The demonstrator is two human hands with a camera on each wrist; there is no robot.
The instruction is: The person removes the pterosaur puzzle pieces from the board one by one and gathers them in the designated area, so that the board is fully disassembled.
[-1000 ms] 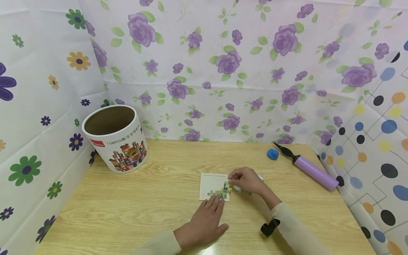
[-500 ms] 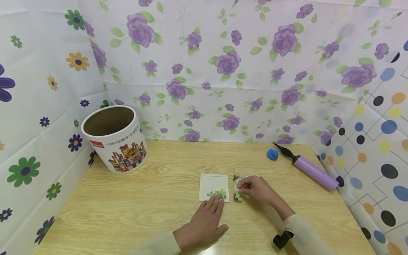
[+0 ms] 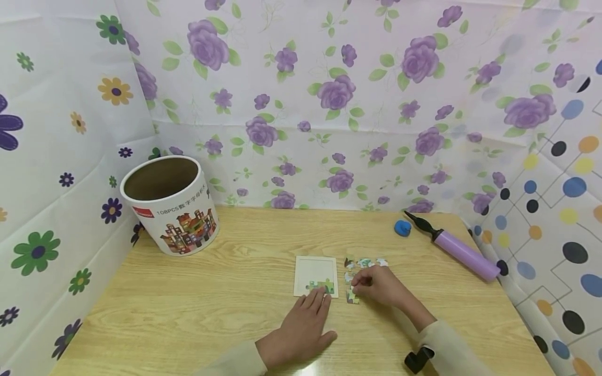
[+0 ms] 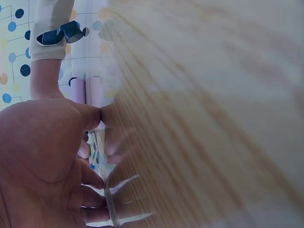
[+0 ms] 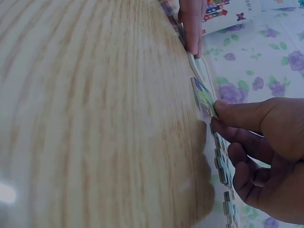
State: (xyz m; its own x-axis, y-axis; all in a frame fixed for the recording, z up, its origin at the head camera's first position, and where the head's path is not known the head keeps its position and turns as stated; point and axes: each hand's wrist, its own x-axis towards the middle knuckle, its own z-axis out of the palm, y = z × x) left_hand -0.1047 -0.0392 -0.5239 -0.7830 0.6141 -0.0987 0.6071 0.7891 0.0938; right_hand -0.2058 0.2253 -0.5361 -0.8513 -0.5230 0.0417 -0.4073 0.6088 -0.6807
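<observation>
A pale square puzzle tray (image 3: pixel 308 269) lies on the table, with a few joined green jigsaw pieces (image 3: pixel 324 285) in its lower right part. My left hand (image 3: pixel 304 325) lies flat, its fingertips resting on the tray's near edge; in the left wrist view its palm (image 4: pixel 42 152) faces the camera. To the right of the tray, my right hand (image 3: pixel 380 284) pinches a green-yellow jigsaw piece (image 3: pixel 352 296) between thumb and index finger. In the right wrist view that piece (image 5: pixel 203 95) is low at the tabletop, partly behind the thumb. The other fingers curl inward.
Several loose jigsaw pieces (image 3: pixel 365 262) lie beyond and partly under my right hand. A small blue toy (image 3: pixel 402 227) and a purple hand pump (image 3: pixel 465 254) lie at the back right. A large white bucket (image 3: pixel 176 219) stands at the back left.
My right hand has carried the green piece from over the tray's right edge to the loose pieces on the right, then slightly nearer to me. My left hand stays put.
</observation>
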